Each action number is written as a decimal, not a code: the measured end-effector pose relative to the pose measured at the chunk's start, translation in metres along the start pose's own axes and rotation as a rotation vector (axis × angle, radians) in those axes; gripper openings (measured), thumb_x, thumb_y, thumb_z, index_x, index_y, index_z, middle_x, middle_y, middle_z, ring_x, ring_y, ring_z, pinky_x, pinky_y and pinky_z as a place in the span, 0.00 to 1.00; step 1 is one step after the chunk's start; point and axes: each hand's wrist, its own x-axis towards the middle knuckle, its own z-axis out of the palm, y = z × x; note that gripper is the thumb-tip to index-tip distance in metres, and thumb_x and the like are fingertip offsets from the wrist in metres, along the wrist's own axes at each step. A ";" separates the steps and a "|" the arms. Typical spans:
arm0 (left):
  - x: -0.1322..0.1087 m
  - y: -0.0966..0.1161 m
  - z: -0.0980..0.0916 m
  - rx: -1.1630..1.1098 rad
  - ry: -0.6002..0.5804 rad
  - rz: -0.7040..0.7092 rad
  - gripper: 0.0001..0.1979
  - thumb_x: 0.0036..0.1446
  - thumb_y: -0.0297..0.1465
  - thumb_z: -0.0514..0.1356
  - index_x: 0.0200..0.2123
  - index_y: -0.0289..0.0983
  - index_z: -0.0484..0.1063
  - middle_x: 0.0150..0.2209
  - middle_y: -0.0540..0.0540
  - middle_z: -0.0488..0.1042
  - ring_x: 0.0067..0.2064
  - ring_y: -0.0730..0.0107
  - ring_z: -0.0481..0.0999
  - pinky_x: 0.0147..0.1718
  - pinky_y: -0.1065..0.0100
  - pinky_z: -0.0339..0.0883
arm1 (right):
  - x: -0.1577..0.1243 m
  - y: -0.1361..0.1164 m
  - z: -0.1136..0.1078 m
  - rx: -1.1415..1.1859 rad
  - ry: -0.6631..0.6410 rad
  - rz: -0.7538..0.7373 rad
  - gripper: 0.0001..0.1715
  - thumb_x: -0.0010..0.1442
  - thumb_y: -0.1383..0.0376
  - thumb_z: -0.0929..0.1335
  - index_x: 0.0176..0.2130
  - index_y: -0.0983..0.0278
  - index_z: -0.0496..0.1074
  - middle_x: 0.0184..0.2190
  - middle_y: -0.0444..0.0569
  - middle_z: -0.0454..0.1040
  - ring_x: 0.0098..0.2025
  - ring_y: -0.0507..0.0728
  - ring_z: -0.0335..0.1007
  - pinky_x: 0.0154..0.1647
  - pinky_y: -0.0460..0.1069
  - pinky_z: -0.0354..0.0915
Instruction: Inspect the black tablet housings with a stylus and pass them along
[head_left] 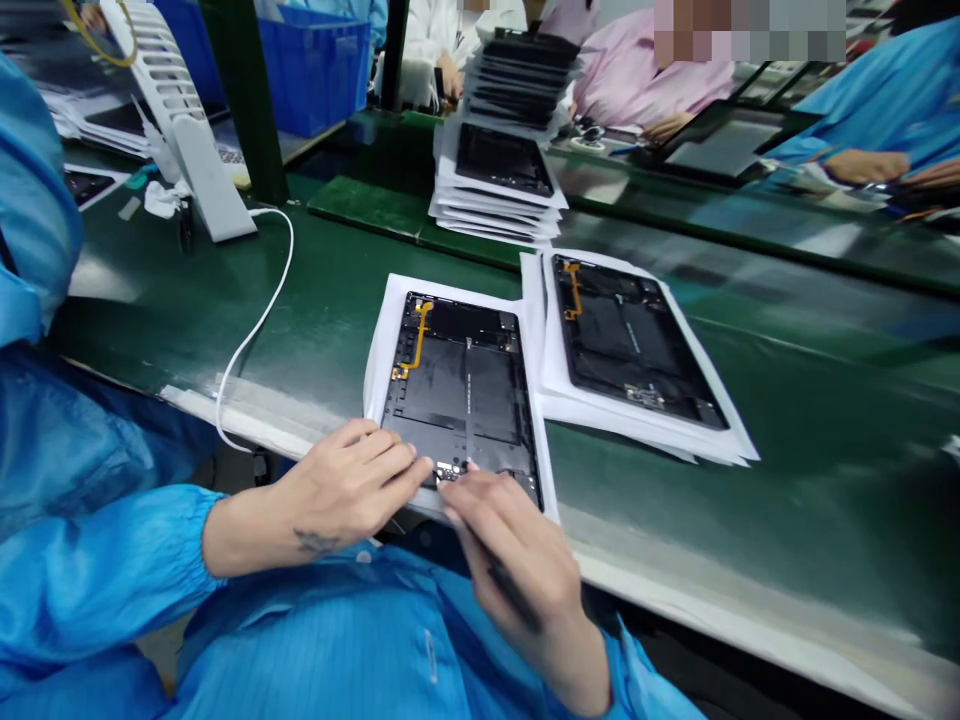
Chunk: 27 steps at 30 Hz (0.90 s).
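An opened black tablet housing point(450, 395) lies on white sheets near the table's front edge, an orange flex cable point(422, 340) along its left side. My left hand point(360, 475) rests on its lower left corner, fingers stretched out and fingertips by a small circuit board point(448, 470). At that same board, my right hand point(517, 545) is closed around a slim black hand tool point(514, 595). The tool's tip is hidden by my fingers, so its exact kind does not show.
To the right a similar tablet housing point(630, 330) lies on paper sheets. Behind stands a tall stack of housings and paper point(499, 180). At left are a white fan-like device point(195, 150), its white cable point(255, 330) and a blue bin point(315, 75). Other people sit around the table.
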 end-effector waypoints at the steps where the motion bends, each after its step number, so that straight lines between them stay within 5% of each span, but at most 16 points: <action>1: -0.002 -0.005 -0.001 -0.081 -0.012 -0.053 0.16 0.65 0.20 0.53 0.52 0.32 0.74 0.46 0.39 0.79 0.50 0.59 0.77 0.50 0.57 0.69 | -0.001 0.002 0.000 0.067 0.058 0.063 0.15 0.65 0.78 0.66 0.47 0.64 0.73 0.38 0.51 0.77 0.44 0.57 0.76 0.48 0.53 0.73; 5: 0.003 -0.033 -0.012 -0.537 0.042 -0.546 0.25 0.64 0.24 0.52 0.63 0.42 0.69 0.67 0.41 0.65 0.69 0.52 0.61 0.64 0.48 0.61 | -0.005 0.008 0.001 0.235 0.241 0.260 0.13 0.66 0.75 0.67 0.44 0.59 0.76 0.39 0.47 0.79 0.43 0.54 0.77 0.46 0.48 0.72; 9: 0.028 -0.049 -0.029 -1.151 0.004 -1.119 0.40 0.63 0.40 0.62 0.73 0.47 0.47 0.75 0.38 0.44 0.70 0.45 0.58 0.55 0.49 0.73 | -0.002 0.010 0.002 0.344 0.264 0.328 0.09 0.67 0.70 0.68 0.41 0.58 0.78 0.36 0.44 0.79 0.38 0.53 0.77 0.39 0.45 0.71; 12: 0.041 -0.047 -0.029 -1.300 0.043 -1.332 0.51 0.59 0.46 0.67 0.74 0.48 0.37 0.75 0.36 0.42 0.68 0.45 0.62 0.49 0.52 0.77 | 0.003 0.011 0.004 0.407 0.297 0.331 0.09 0.67 0.68 0.68 0.39 0.58 0.79 0.34 0.44 0.80 0.36 0.53 0.78 0.37 0.45 0.71; 15: 0.044 -0.046 -0.017 -1.297 0.007 -1.221 0.44 0.58 0.49 0.66 0.70 0.40 0.53 0.66 0.31 0.64 0.59 0.48 0.73 0.47 0.54 0.76 | 0.007 0.011 0.009 0.454 0.346 0.322 0.09 0.67 0.66 0.68 0.39 0.58 0.79 0.34 0.45 0.80 0.37 0.54 0.78 0.39 0.45 0.71; 18: 0.050 -0.063 -0.007 -1.144 -0.113 -0.979 0.30 0.59 0.52 0.61 0.51 0.31 0.75 0.46 0.35 0.79 0.47 0.50 0.80 0.44 0.58 0.75 | 0.007 0.013 0.010 0.508 0.381 0.275 0.09 0.67 0.66 0.68 0.39 0.57 0.79 0.34 0.44 0.80 0.38 0.53 0.78 0.41 0.44 0.71; 22: 0.092 -0.122 -0.026 -0.864 -0.025 -0.835 0.17 0.55 0.45 0.66 0.34 0.35 0.76 0.33 0.45 0.78 0.40 0.56 0.77 0.39 0.64 0.71 | 0.000 0.026 -0.001 0.471 0.433 0.142 0.09 0.68 0.67 0.67 0.42 0.56 0.78 0.35 0.45 0.78 0.39 0.54 0.76 0.41 0.45 0.70; 27: 0.192 -0.217 -0.066 -0.627 0.096 -0.669 0.10 0.55 0.34 0.69 0.27 0.37 0.73 0.28 0.50 0.73 0.39 0.63 0.74 0.42 0.67 0.67 | -0.007 0.046 -0.016 0.351 0.384 0.144 0.10 0.68 0.69 0.66 0.43 0.56 0.76 0.35 0.45 0.78 0.38 0.54 0.75 0.41 0.45 0.70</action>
